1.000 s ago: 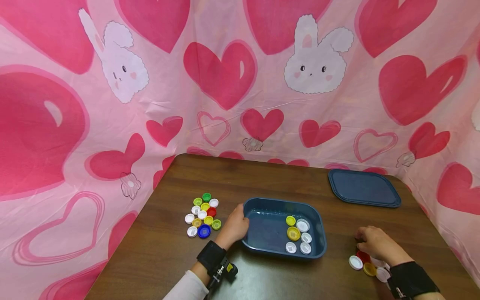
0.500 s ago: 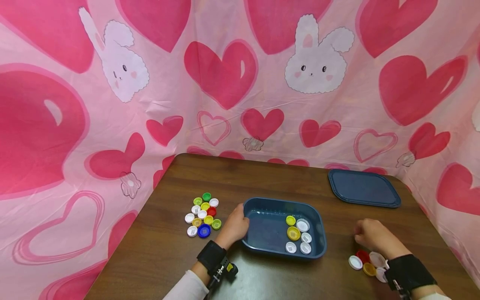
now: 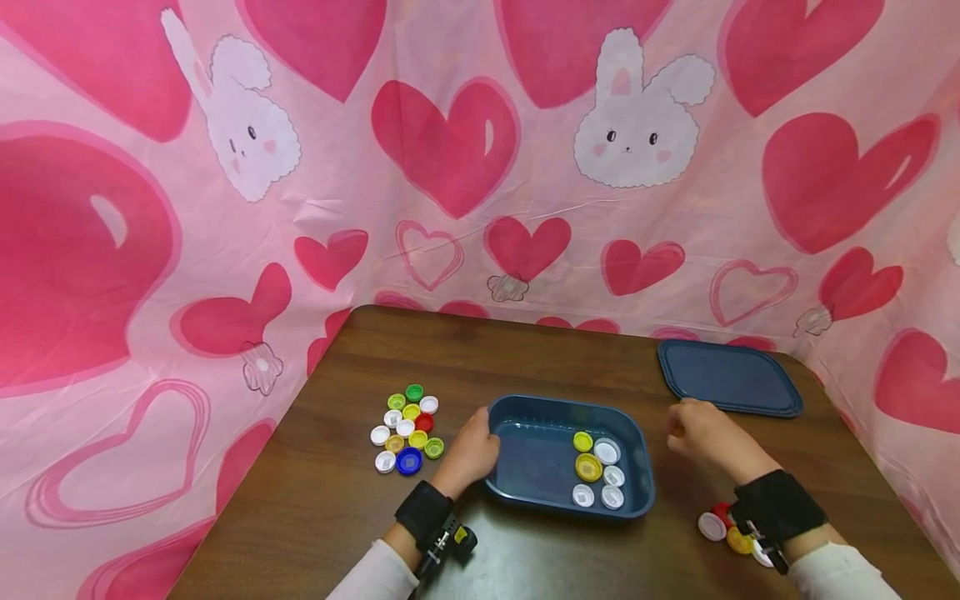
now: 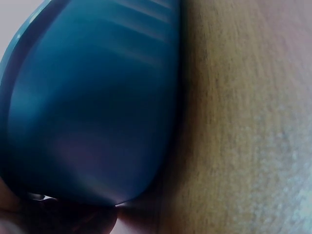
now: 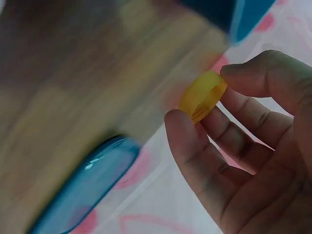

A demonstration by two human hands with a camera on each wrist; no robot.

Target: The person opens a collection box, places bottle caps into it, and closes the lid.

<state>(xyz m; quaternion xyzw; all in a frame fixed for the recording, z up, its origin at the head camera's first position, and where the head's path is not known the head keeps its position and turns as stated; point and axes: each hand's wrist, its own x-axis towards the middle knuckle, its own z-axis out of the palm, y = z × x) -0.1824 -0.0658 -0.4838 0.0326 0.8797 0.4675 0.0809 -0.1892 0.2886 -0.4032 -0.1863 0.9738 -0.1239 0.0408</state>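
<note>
My left hand (image 3: 467,451) grips the left end of a dark blue plastic box (image 3: 528,458), whose side wall fills much of the left wrist view. Toward the right of its floor lie several white and yellow bottle caps (image 3: 588,467). My right hand (image 3: 712,440) is in the air just right of the box. Between thumb and fingertips it pinches a yellow bottle cap (image 5: 203,96), seen edge-on in the right wrist view and hidden by the hand in the head view.
Left of the box, a loose group of bottle caps (image 3: 408,461) in several colours lies on the brown table (image 3: 480,350). A smaller cluster of caps (image 3: 738,540) lies below my right wrist, partly covered. At the back right is a flat dark blue lid (image 3: 727,375).
My right hand has come away from the right cluster of caps, going left and back toward the box with the yellow bottle cap. The left hand keeps its hold on the box.
</note>
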